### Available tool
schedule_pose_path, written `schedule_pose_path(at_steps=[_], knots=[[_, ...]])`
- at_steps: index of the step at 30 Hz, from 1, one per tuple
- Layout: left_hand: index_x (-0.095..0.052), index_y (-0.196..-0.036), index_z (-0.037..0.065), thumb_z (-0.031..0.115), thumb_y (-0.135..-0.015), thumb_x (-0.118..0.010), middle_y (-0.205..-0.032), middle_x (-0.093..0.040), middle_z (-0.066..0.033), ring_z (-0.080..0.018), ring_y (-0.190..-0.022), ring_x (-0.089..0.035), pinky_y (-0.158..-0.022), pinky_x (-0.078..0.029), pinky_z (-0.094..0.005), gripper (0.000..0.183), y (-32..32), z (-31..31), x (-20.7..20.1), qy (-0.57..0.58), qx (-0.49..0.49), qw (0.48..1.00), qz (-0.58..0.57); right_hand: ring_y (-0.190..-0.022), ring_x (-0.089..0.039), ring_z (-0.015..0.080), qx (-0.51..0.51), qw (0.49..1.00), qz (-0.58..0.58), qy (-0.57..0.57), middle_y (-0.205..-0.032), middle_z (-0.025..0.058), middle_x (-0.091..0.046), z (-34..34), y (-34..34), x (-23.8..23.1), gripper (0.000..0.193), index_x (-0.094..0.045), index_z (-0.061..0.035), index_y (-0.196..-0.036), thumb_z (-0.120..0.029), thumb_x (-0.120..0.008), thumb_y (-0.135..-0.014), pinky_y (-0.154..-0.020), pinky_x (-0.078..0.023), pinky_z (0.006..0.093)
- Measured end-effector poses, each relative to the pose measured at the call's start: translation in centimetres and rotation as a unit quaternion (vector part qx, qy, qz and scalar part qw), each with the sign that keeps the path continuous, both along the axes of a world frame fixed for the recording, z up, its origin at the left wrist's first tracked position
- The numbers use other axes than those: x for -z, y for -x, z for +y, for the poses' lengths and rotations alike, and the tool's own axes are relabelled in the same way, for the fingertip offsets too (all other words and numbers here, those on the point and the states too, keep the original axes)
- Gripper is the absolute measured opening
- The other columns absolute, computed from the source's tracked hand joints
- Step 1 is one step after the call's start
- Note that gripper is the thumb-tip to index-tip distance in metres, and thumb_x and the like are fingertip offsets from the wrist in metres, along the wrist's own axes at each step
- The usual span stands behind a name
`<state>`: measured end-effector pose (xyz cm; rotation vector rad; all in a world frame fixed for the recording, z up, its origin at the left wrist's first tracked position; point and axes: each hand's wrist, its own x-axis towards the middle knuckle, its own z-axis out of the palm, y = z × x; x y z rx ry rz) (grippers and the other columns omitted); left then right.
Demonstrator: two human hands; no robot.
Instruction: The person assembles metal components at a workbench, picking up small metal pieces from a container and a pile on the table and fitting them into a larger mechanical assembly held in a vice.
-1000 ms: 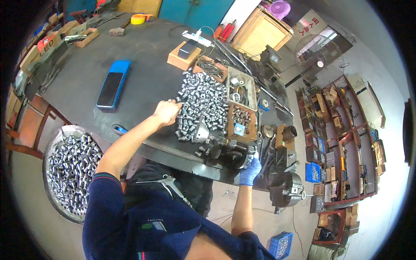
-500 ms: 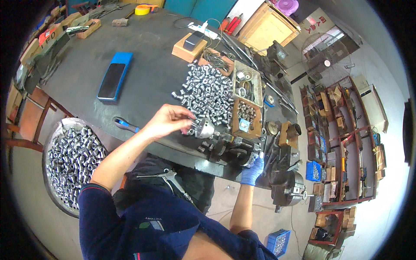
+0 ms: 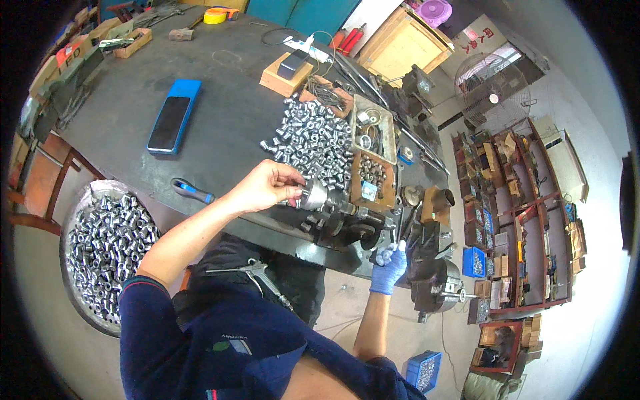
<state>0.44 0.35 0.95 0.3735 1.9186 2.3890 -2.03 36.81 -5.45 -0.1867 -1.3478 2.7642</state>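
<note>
My bare left hand (image 3: pixel 270 188) is at the face of a round metal chuck (image 3: pixel 315 195) on a small bench machine (image 3: pixel 343 227). Its thumb and fingers pinch together there; what lies between them is too small to make out. In a blue glove, my right hand (image 3: pixel 389 268) is beside the machine's other end, fingers curled and one fingertip pointing up. Whether a handle lies inside that hand is hidden. Behind the chuck a heap of short shiny metal fittings (image 3: pixel 313 137) spreads over the dark workbench (image 3: pixel 227 87).
A blue-cased dark device (image 3: pixel 170 123) and a blue-handled tool (image 3: pixel 191 190) lie left. A large round pan of fittings (image 3: pixel 110 257) stands lower left. An air gun (image 3: pixel 260 277) rests on my lap. Right are a small-parts box (image 3: pixel 372 181) and a bench vise (image 3: pixel 437 287).
My right hand has come slightly away from the machine's end and its fingers have curled more. My left hand stays at the chuck. The whole view has shifted a little.
</note>
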Motion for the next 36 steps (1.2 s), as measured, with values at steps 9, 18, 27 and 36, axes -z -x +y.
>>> schedule_pose_path(at_steps=[9, 18, 27, 36], knots=[[-0.055, -0.098, -0.011, 0.002, -0.084, -0.053, -0.074, -0.061, -0.0148, -0.0188, -0.061, -0.061, -0.059, -0.05, -0.0284, 0.02, -0.7, 0.3, -0.2, -0.011, -0.018, 0.999, -0.05, -0.038, -0.045, 0.0077, -0.018, 0.999, -0.024, 0.025, -0.054, 0.001, -0.052, 0.2, 0.7, -0.4, 0.029, -0.055, -0.0066, -0.07, -0.031, -0.056, -0.085, -0.029, -0.034, 0.0206], [-0.058, -0.094, -0.01, 0.006, -0.084, -0.054, -0.07, -0.061, -0.0132, -0.018, -0.055, -0.059, -0.055, -0.049, -0.0266, 0.019, -1.0, 0.8, -0.2, -0.013, -0.043, 0.998, -0.051, -0.037, -0.042, 0.0068, 0.048, 0.996, -0.067, -0.028, -0.052, -0.001, -0.048, -0.5, 1.9, 0.3, 0.03, -0.051, -0.0109, -0.066, -0.032, -0.052, -0.087, -0.029, -0.029, 0.0187], [-0.056, -0.097, -0.008, -0.006, -0.08, -0.054, -0.076, -0.061, -0.0104, -0.0141, -0.065, -0.059, -0.062, -0.049, -0.0248, 0.017, -0.5, 0.8, 0.2, -0.009, -0.03, 0.999, -0.011, -0.034, -0.041, 0.0084, 0.024, 1.0, -0.005, -0.019, -0.046, -0.0001, -0.046, -0.9, -0.3, -3.1, 0.033, -0.054, -0.0081, -0.063, -0.034, -0.058, -0.084, -0.029, -0.029, 0.02], [-0.058, -0.098, -0.006, -0.008, -0.078, -0.057, -0.081, -0.062, -0.0082, -0.0102, -0.073, -0.058, -0.067, -0.048, -0.0233, 0.02, -1.0, 1.0, 0.5, -0.015, -0.049, 0.998, 0.024, -0.038, -0.039, 0.0075, -0.096, 0.99, 0.098, 0.038, -0.05, 0.0004, -0.046, -0.4, 7.0, -7.2, 0.036, -0.053, -0.0091, -0.067, -0.039, -0.049, -0.088, -0.03, -0.025, 0.0198]])
